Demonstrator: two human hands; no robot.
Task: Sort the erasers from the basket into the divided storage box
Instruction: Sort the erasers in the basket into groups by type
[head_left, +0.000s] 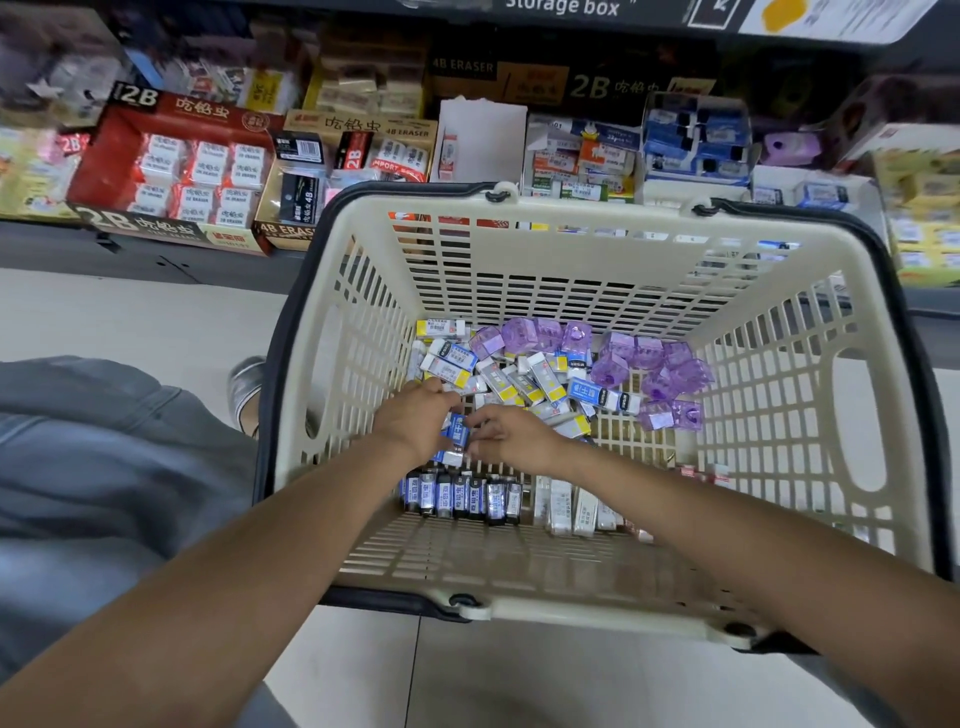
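A cream plastic basket (566, 249) with black handles stands on the floor. Loose erasers in white, yellow and blue sleeves (524, 382) and purple translucent cases (654, 364) lie on its bottom. A neat row of dark blue-sleeved erasers (460, 493) and a row of white ones (576, 506) lie near its front wall. Both my hands reach into the basket. My left hand (415, 418) grips blue-sleeved erasers (457, 434), and my right hand (511, 434) pinches the same small stack from the right.
Behind the basket a low shelf carries open eraser cartons: a red 2B carton (171, 171), a 4B carton (332, 182), a white carton (480, 140) and blue-and-white boxes (696, 140). My grey trouser leg (93, 467) and a shoe (247, 382) are at the left on pale floor tiles.
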